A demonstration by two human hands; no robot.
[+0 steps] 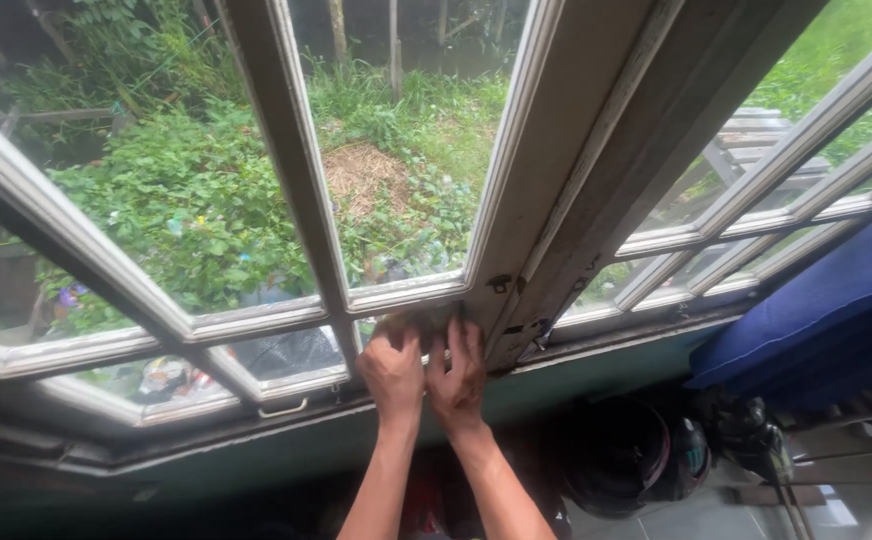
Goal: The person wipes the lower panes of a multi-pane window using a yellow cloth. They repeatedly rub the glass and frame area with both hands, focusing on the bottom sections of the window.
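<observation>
Both my hands reach up to the bottom of a white-framed window (406,290). My left hand (393,372) and my right hand (459,378) lie side by side, touching each other. Together they press a small pale cloth (418,323) against the small lower pane, just left of the thick central post (576,170). The left hand's fingers curl over the cloth. On the right hand the fingers stretch upward along the cloth's right edge, close to the post. Most of the cloth is hidden under the hands.
Below the sill a teal wall (596,375) runs across. Dark helmets (621,455) sit at the lower right, and blue fabric (826,310) hangs at the right. A small metal handle (284,408) is on the left sash. Green plants show outside.
</observation>
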